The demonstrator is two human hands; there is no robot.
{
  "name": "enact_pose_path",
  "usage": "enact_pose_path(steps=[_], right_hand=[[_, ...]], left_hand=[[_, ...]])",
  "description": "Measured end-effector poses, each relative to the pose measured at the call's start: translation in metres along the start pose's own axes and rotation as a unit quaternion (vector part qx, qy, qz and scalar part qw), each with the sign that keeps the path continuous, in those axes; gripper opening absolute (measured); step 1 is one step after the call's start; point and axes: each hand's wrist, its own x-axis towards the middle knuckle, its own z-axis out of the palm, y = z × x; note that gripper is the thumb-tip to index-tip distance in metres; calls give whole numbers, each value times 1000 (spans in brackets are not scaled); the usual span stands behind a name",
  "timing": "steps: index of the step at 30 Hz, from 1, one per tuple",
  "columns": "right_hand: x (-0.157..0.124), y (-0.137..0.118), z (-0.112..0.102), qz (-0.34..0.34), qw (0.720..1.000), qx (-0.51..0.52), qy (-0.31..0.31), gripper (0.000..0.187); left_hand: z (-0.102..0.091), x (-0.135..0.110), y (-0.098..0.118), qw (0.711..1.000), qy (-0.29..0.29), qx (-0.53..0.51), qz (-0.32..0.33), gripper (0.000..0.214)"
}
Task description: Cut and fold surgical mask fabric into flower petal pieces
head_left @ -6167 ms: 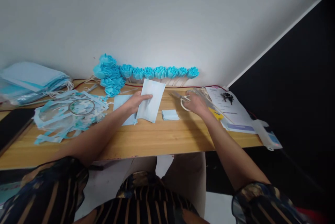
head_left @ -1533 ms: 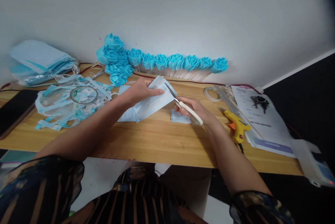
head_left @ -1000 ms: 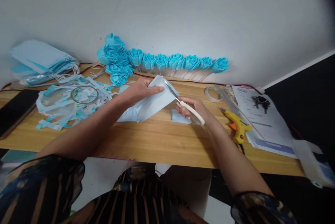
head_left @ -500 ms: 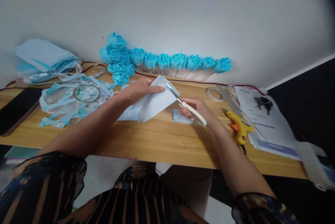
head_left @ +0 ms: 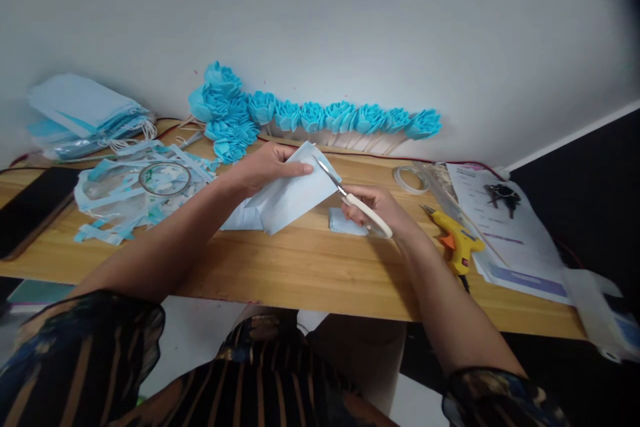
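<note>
My left hand [head_left: 264, 167] pinches a pale blue sheet [head_left: 295, 195] and holds it tilted just above the wooden table [head_left: 300, 267]. My right hand [head_left: 380, 207] grips white-handled scissors [head_left: 353, 199]. Their blades lie across the sheet's upper right edge. A small folded blue piece [head_left: 345, 222] rests on the table under my right hand. Another pale blue sheet [head_left: 240, 217] lies flat beneath the held one.
Blue paper flowers [head_left: 310, 117] line the wall. At left are blue strip scraps with a tape ring [head_left: 164, 177], stacked blue sheets [head_left: 83, 114] and a dark phone [head_left: 30, 207]. At right are a tape roll [head_left: 411, 178], a yellow glue gun [head_left: 455, 240], papers [head_left: 505, 227] and keys [head_left: 501, 195].
My right hand picked up the scissors from the back of the table and brought them to the sheet. Over the last second the blades stay at the sheet's edge, with little movement.
</note>
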Motion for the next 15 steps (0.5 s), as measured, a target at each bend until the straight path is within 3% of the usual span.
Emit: enact_pose_path(steps=[3, 7, 15], right_hand=[[-1, -6, 0, -39, 998, -22, -38, 51], [-2, -14, 2, -61, 995, -43, -71, 54], [1, -11, 4, -76, 993, -51, -78, 55]], left_hand=[[1, 0, -1, 1000, -6, 1, 3, 45], [3, 0, -5, 1000, -17, 18, 15, 43], [8, 1, -7, 998, -5, 59, 20, 40]])
